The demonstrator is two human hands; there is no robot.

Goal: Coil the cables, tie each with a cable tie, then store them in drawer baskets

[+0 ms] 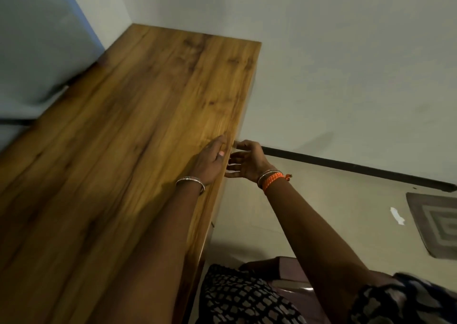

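Head view, looking down, and both arms are stretched out along a long wooden top [128, 130]. The left hand [210, 162] lies flat near the top's right edge at about 12 o'clock from the body, fingers straight, gripping nothing. The right hand [244, 161] hangs just off that edge, at 3 o'clock of the left, palm turned in, fingers spread and loosely curled, also empty. The 2 hands sit just beside each other, not touching.

No cable shows anywhere, no cable tie either, and no drawer basket. The wooden top carries nothing in view. Down at 4 o'clock the floor holds a grey mat [435, 224] and a small white scrap [397, 216], too small to identify. A dark skirting strip [358, 169] runs along the wall.

So the task's things are out of frame, possibly below the edge where the right hand hovers; the front of the unit is hidden from here.

My read on handling, once a cable turns up: light, limp, springy enough to unwind from a coil. Best taken near 1 plug end, looped over the other hand's open fingers, then pinched across the bundle's middle while the tie goes round. A slim tie will likely be fiddly and slippery.
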